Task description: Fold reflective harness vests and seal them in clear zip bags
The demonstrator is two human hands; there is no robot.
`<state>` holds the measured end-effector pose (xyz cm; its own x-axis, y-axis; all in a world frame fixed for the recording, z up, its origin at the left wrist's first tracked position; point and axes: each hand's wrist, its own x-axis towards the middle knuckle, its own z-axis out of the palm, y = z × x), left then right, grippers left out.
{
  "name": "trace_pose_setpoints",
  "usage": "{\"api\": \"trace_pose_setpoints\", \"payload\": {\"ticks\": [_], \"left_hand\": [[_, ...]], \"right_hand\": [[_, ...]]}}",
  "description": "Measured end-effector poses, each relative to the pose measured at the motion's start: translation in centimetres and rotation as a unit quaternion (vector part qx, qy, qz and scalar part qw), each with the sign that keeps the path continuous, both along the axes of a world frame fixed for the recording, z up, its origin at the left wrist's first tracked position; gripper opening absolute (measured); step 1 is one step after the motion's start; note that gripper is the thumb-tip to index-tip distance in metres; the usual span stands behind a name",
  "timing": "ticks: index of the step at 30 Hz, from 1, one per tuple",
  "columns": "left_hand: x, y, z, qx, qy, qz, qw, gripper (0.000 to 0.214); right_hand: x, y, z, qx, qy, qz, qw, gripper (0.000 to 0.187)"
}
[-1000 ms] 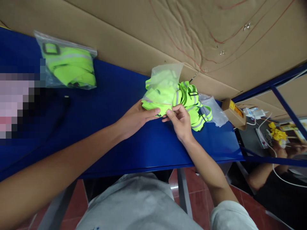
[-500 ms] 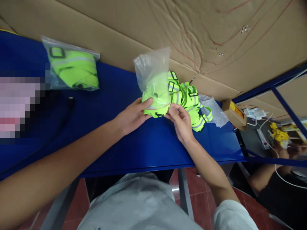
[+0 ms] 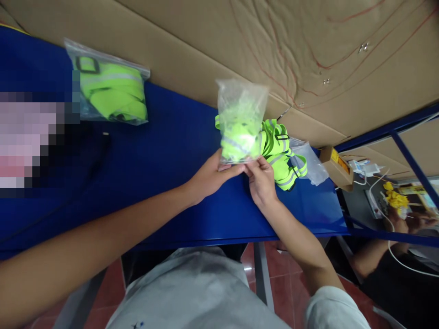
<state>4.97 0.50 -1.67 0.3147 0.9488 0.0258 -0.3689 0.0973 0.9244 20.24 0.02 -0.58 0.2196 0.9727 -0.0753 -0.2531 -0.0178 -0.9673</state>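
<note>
Both my hands grip the near edge of a clear plastic bag, which holds a bundled neon-green reflective strap. My left hand pinches the edge at its left side, thumb on top. Beside it, my right hand has fingers closed on the right part of the same edge. The bag stands up from my fingers and its top is blurred. Right behind it lies a heap of loose green reflective straps with black buckles.
Another bagged strap lies left on the blue table. Flat clear bags and a small cardboard box are at the right. Cardboard lines the back. A co-worker's hands show past the blue frame.
The strap now sits wholly inside the bag, whose edge is down at my fingers. Both hands have come closer together, with the left moving right. The view has shifted slightly.
</note>
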Motion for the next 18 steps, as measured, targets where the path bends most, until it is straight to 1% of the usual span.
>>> {"api": "trace_pose_setpoints", "payload": {"ticks": [2, 4, 5, 7, 9, 11, 12, 13, 15, 17, 18], "left_hand": [[-0.1, 0.2, 0.0, -0.004, 0.032, -0.036, 0.999, 0.048], [-0.7, 0.7, 0.4, -0.018, 0.041, -0.079, 0.996, 0.045], [-1.1, 1.0, 0.7, -0.028, 0.028, -0.098, 0.994, 0.047], [-2.0, 1.8, 1.4, -0.047, -0.03, -0.108, 0.993, 0.057], [-2.6, 2.5, 1.9, -0.055, -0.115, -0.086, 0.988, 0.064], [-2.6, 2.7, 2.1, -0.065, -0.18, -0.047, 0.98, 0.062], [-2.4, 2.5, 2.1, -0.071, -0.192, -0.032, 0.978, 0.058], [-2.1, 2.3, 2.0, -0.077, -0.194, -0.021, 0.978, 0.054], [-1.3, 1.5, 1.7, -0.091, -0.188, -0.002, 0.978, 0.045], [-0.5, 0.9, 1.5, -0.101, -0.187, 0.02, 0.977, 0.043], [-0.3, 0.6, 1.5, -0.105, -0.187, 0.034, 0.976, 0.045]], "right_hand": [[0.3, 0.3, 0.2, 0.003, 0.027, -0.01, 1.0, 0.038], [0.9, 0.6, 0.6, 0.004, 0.028, 0.004, 1.0, 0.039], [1.2, 0.7, 0.7, 0.001, 0.022, 0.015, 1.0, 0.039], [1.8, 0.9, 1.1, -0.008, 0.013, 0.038, 0.999, 0.04], [2.1, 0.9, 1.4, -0.018, 0.009, 0.07, 0.997, 0.042], [1.9, 0.7, 1.4, -0.028, -0.003, 0.106, 0.994, 0.046], [1.6, 0.5, 1.3, -0.031, -0.01, 0.112, 0.993, 0.048], [1.1, 0.4, 1.1, -0.032, -0.014, 0.105, 0.994, 0.05], [0.3, 0.0, 0.6, -0.029, -0.012, 0.06, 0.998, 0.048], [-0.4, -0.4, 0.3, -0.026, -0.009, 0.027, 0.999, 0.044], [-0.6, -0.5, 0.2, -0.026, -0.008, 0.028, 0.999, 0.042]]}}
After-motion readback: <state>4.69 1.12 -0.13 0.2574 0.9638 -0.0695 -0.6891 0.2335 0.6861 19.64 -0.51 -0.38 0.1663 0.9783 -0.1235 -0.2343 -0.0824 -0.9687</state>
